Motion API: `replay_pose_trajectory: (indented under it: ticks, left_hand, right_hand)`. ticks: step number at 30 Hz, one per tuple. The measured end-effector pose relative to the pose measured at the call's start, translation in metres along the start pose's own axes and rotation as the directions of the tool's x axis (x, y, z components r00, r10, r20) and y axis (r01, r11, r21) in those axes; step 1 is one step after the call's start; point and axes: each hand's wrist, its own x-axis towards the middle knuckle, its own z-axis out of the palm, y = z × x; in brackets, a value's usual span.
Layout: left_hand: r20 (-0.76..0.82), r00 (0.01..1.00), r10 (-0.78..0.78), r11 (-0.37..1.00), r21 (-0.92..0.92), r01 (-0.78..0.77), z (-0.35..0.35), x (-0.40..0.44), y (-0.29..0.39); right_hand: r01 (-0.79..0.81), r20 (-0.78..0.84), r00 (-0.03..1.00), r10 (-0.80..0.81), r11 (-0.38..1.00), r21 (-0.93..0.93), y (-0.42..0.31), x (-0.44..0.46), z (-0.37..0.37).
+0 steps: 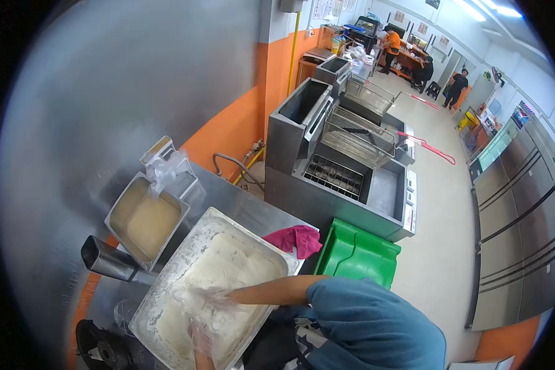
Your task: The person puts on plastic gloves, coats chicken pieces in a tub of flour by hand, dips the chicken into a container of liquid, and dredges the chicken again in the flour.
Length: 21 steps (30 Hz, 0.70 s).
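Observation:
A large rectangular tray holds a bed of white flour-like powder. My right hand reaches into the powder from the blue-sleeved arm, coated white and blurred by motion. My left hand is lower in the same tray, also powdered and smeared. Between them lies a whitish clump; I cannot make out whether it is food under powder or powder alone. The fingers of both hands are too blurred to read.
Beyond the tray stand a metal pan of beige liquid, an upright metal container and a pink cloth. A green bin and fryers with wire baskets are to the right. Several people are far back.

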Motion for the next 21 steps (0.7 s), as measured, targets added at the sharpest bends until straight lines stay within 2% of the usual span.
replay_pose_trajectory:
  ticks: [1, 3, 4, 5, 6, 8, 9, 10, 12, 13, 14, 15, 16, 17, 19, 20, 21]
  left_hand:
    - [0.052, 0.997, 0.061, 0.997, -0.044, -0.058, -0.006, 0.01, -0.001]
    - [0.034, 0.988, 0.148, 0.987, -0.073, -0.146, -0.021, 0.023, 0.0]
    - [-0.014, 0.981, 0.191, 0.98, -0.056, -0.192, -0.034, 0.025, -0.001]
    - [-0.07, 0.97, 0.233, 0.972, -0.014, -0.235, -0.05, 0.027, -0.004]
    - [-0.136, 0.946, 0.293, 0.956, 0.04, -0.29, -0.067, 0.028, -0.007]
    - [-0.229, 0.872, 0.433, 0.896, 0.215, -0.388, -0.088, 0.034, -0.013]
    - [-0.242, 0.837, 0.49, 0.859, 0.297, -0.417, -0.09, 0.04, -0.012]
    - [-0.237, 0.807, 0.541, 0.819, 0.368, -0.441, -0.087, 0.047, -0.014]
    - [-0.192, 0.778, 0.598, 0.76, 0.443, -0.475, -0.071, 0.063, -0.014]
    - [-0.155, 0.78, 0.607, 0.744, 0.455, -0.489, -0.058, 0.07, -0.014]
    - [-0.114, 0.787, 0.607, 0.737, 0.452, -0.503, -0.047, 0.076, -0.014]
    - [-0.072, 0.797, 0.599, 0.734, 0.446, -0.512, -0.041, 0.079, -0.013]
    - [-0.037, 0.806, 0.591, 0.734, 0.439, -0.518, -0.04, 0.081, -0.013]
    - [-0.006, 0.812, 0.583, 0.734, 0.432, -0.524, -0.047, 0.08, -0.014]
    - [0.016, 0.834, 0.552, 0.766, 0.387, -0.514, -0.068, 0.082, -0.016]
    - [-0.034, 0.896, 0.443, 0.865, 0.277, -0.418, -0.07, 0.079, -0.012]
    - [0.106, 0.687, 0.719, 0.477, 0.643, -0.598, -0.068, 0.085, -0.01]
  right_hand:
    - [0.136, 0.051, 0.99, -0.134, 0.99, -0.035, 0.012, 0.019, -0.002]
    - [0.406, 0.166, 0.906, -0.39, 0.91, -0.081, 0.041, 0.067, -0.014]
    - [0.508, 0.101, 0.855, -0.508, 0.786, -0.353, 0.028, 0.058, -0.023]
    - [0.537, 0.075, 0.776, -0.627, 0.593, -0.601, 0.008, 0.037, -0.042]
    - [0.487, 0.09, 0.675, -0.733, 0.351, -0.8, -0.007, 0.026, -0.052]
    - [0.69, -0.061, 0.608, -0.792, 0.564, -0.454, 0.023, 0.086, -0.093]
    - [0.701, -0.121, 0.662, -0.74, 0.668, -0.249, 0.029, 0.101, -0.091]
    - [0.688, -0.18, 0.71, -0.68, 0.725, -0.026, 0.035, 0.117, -0.088]
    - [0.441, -0.137, 0.896, -0.422, 0.809, 0.388, 0.011, 0.11, -0.045]
    - [0.502, -0.138, 0.854, -0.501, 0.864, -0.033, -0.015, 0.07, -0.023]
    - [0.469, -0.111, 0.815, -0.569, 0.759, -0.451, -0.037, 0.032, -0.013]
    - [0.5, 0.074, 0.86, -0.505, 0.805, -0.319, -0.031, 0.042, -0.02]
    - [0.499, 0.264, 0.854, -0.447, 0.848, -0.18, -0.019, 0.066, -0.029]
    - [0.497, 0.303, 0.848, -0.435, 0.851, -0.169, -0.017, 0.071, -0.029]
    - [0.474, 0.252, 0.871, -0.421, 0.855, -0.211, -0.02, 0.063, -0.036]
    - [0.457, 0.231, 0.882, -0.41, 0.864, -0.214, -0.021, 0.06, -0.038]
    - [0.442, 0.211, 0.891, -0.401, 0.872, -0.21, -0.022, 0.059, -0.037]
